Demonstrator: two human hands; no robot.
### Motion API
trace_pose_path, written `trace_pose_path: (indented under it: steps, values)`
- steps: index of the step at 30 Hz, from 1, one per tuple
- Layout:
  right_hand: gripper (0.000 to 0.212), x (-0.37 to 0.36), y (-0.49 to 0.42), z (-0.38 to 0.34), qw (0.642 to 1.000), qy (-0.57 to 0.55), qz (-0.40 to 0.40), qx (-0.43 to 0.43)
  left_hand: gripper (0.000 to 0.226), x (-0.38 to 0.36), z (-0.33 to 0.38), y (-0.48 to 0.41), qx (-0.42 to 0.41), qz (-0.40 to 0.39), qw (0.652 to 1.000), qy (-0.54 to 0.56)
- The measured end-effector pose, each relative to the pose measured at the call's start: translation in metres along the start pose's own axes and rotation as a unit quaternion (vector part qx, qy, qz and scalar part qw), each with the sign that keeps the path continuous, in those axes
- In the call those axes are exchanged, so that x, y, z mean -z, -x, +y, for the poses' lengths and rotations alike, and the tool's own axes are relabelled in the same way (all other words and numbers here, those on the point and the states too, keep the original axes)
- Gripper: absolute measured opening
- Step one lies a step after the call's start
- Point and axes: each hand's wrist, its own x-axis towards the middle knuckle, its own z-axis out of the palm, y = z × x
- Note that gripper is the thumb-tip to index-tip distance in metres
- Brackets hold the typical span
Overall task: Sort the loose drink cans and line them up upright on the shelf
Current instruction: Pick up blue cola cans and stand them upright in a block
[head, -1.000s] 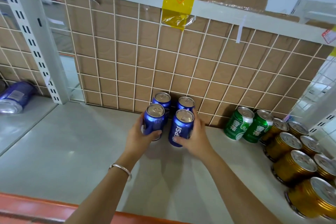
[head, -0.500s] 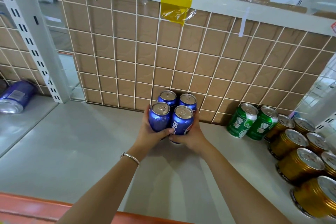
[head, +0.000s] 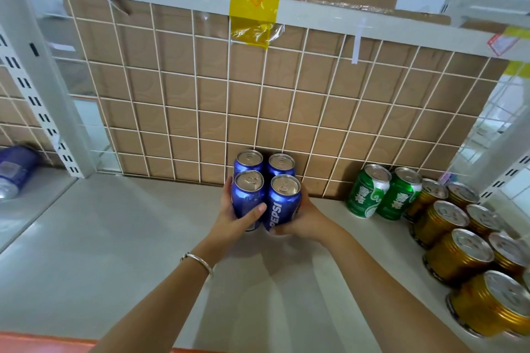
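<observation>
Four blue Pepsi cans stand upright in a tight square block on the white shelf (head: 120, 252), against the wire grid back. My left hand (head: 233, 216) wraps the front left blue can (head: 247, 195), thumb across its face. My right hand (head: 302, 219) cups the front right blue can (head: 284, 199) from the right and below. Behind them stand the back left blue can (head: 249, 160) and the back right blue can (head: 281, 165), touching the front pair.
Two green cans (head: 368, 192) stand upright to the right, then several gold cans (head: 456, 255) in rows along the right edge. A blue can (head: 14, 169) lies on its side on the neighbouring shelf at far left. An upright post (head: 43, 100) divides the shelves.
Both hands have pushed the two front blue cans back and together, closing the gap, so they now sit flush against the rear pair.
</observation>
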Motion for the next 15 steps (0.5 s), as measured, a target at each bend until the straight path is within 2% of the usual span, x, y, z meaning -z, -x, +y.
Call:
trace_pose_path:
  steps: [3,9,13,15]
  values:
    - [0.105,-0.006,0.006,0.001,0.999,-0.032,0.035,-0.010,0.085,0.003,0.000,0.002,-0.003,-0.007,0.999,-0.033]
    - [0.091,-0.031,0.021,0.011,0.987,-0.003,0.155,-0.048,0.097,0.002,0.012,0.014,-0.002,0.001,0.996,-0.094]
    - [0.111,-0.035,0.023,0.006,0.981,0.028,0.187,-0.044,0.092,0.001,0.017,0.031,0.023,0.001,0.996,-0.081]
    - [0.123,-0.037,0.026,0.007,0.980,-0.042,0.191,-0.038,0.097,0.005,0.021,0.038,0.061,-0.003,0.996,-0.060]
